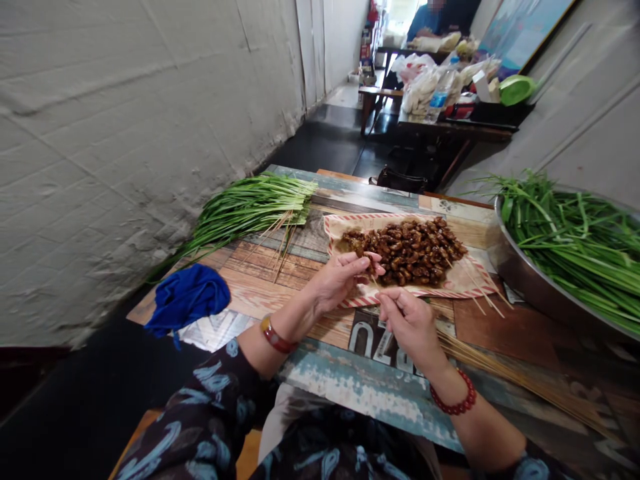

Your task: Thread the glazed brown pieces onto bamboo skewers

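Left hand (347,277): fingers are closing on a brown piece (370,267), thumb and fingertips pressing together. Right hand (407,320): just to its right, thumb and fingers are pinching a thin skewer (376,285), which is pointing up at the brown piece. Contact at the skewer's tip is being hidden by the fingers, can't tell how far in.

Just beyond both hands, the brown pile (417,250) is lying on a paper sheet (336,230) with a red-striped border; the sheet's near edge is running right past the fingers. Loose skewers (477,287) are sticking out over its right end.

Right of the right hand, a skewer bundle (505,367) is running off toward the near right. Beyond it, a metal bowl (510,263) full of greens (575,247) is limiting room on that side.

Left side is looser: planks of the table (320,327) are showing between left forearm and blue cloth (187,297), which is lying at the left end. Beyond the cloth, a green bundle (250,207) is reaching over the left edge, with thin sticks (280,260) lying at its near side. Near edge is running under both forearms.
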Action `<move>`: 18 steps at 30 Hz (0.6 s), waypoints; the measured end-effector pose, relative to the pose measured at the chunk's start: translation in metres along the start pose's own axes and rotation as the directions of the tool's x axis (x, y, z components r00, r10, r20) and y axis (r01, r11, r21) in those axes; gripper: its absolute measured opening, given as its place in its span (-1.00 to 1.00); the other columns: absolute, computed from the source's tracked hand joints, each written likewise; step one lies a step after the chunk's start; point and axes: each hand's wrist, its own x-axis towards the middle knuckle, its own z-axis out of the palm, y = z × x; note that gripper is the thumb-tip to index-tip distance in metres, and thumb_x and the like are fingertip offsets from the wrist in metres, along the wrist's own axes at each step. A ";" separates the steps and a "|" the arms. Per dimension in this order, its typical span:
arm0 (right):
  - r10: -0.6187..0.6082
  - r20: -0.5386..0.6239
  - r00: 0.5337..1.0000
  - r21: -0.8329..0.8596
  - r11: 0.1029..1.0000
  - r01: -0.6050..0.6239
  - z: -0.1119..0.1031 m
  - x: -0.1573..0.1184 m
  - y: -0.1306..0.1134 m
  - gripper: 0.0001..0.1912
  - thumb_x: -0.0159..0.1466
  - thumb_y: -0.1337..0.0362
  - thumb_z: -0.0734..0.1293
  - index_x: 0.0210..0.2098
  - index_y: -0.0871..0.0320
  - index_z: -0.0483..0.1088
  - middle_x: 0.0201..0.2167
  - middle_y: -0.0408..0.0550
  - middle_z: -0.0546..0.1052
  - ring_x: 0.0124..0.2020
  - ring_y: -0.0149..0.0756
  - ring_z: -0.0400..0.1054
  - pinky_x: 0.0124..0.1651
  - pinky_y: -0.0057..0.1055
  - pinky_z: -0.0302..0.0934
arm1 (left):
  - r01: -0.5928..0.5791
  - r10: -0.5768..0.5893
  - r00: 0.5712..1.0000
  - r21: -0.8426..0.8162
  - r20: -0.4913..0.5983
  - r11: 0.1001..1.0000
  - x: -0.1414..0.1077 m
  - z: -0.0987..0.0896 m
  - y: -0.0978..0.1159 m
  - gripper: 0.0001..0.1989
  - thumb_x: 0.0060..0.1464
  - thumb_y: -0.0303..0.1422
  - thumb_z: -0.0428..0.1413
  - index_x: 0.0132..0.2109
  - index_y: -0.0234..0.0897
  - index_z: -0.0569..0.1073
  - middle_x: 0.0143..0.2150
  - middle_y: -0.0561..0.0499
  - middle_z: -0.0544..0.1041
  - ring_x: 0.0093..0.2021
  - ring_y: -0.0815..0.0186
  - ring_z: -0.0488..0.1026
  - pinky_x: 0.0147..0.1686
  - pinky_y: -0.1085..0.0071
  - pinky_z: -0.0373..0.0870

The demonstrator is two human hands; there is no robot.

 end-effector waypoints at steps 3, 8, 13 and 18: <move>0.011 -0.005 1.000 0.013 1.000 -0.011 0.000 0.001 -0.001 -0.74 0.37 0.12 0.21 -0.34 0.11 0.41 -0.63 -0.24 0.43 -0.66 -0.46 0.29 -0.57 -0.53 0.17 | 0.025 -0.025 1.000 0.024 0.013 0.999 -0.001 0.003 -0.002 -0.62 -0.11 -0.21 0.34 -0.16 -0.37 0.59 -0.27 -0.12 0.58 -0.32 0.38 0.44 -0.30 0.47 0.29; 0.022 -0.001 1.000 0.035 0.999 -0.022 -0.002 0.002 -0.002 -0.73 0.37 0.11 0.20 -0.35 0.11 0.40 -0.62 -0.24 0.43 -0.67 -0.46 0.28 -0.56 -0.52 0.18 | 0.048 -0.047 0.999 0.063 -0.024 0.997 -0.004 0.010 -0.005 -0.61 -0.12 -0.21 0.34 -0.15 -0.34 0.58 -0.28 -0.07 0.58 -0.45 0.47 0.37 -0.36 0.47 0.27; 0.030 -0.006 1.000 0.024 0.999 -0.030 -0.002 0.002 -0.002 -0.74 0.37 0.13 0.21 -0.36 0.11 0.39 -0.62 -0.24 0.43 -0.67 -0.45 0.28 -0.55 -0.52 0.18 | 0.001 0.005 0.996 0.064 -0.091 0.998 -0.006 0.015 -0.007 -0.66 -0.14 -0.24 0.35 -0.22 -0.35 0.59 -0.31 -0.06 0.58 -0.44 0.47 0.37 -0.37 0.50 0.25; 0.013 -0.012 1.000 -0.007 1.000 -0.013 -0.003 0.001 -0.003 -0.75 0.37 0.15 0.22 -0.37 0.10 0.40 -0.62 -0.23 0.44 -0.65 -0.45 0.30 -0.54 -0.51 0.19 | -0.010 0.020 0.992 0.083 -0.126 0.996 -0.007 0.016 -0.005 -0.67 -0.18 -0.25 0.38 -0.29 -0.37 0.58 -0.34 -0.05 0.58 -0.42 0.47 0.39 -0.36 0.52 0.23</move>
